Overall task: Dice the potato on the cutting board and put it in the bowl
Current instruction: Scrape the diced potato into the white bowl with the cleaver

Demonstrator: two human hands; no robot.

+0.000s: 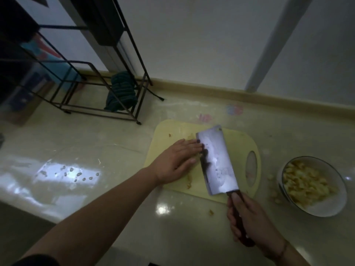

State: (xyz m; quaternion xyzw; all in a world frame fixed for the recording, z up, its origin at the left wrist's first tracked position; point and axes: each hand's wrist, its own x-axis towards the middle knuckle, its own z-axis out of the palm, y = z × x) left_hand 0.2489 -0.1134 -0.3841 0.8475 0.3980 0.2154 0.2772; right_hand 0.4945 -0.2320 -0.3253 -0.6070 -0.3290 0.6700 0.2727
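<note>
A pale yellow cutting board [240,144] lies on the counter. My left hand [176,160] lies flat on it with straight fingers, its fingertips against the left face of a cleaver [217,160]; whatever lies under the palm is hidden. My right hand [249,221] grips the cleaver's dark handle at the board's near edge, and the broad blade tilts over the board. A few potato bits [189,180] show by my left palm. A white bowl [326,206] with a dark rim, to the right of the board, holds many diced potato pieces [303,183].
Loose potato pieces [273,192] lie on the counter between board and bowl, and one scrap [211,212] in front of the board. A black wire rack [99,89] with a dark striped cloth [122,93] stands at the back left. A wall runs along the counter's far edge.
</note>
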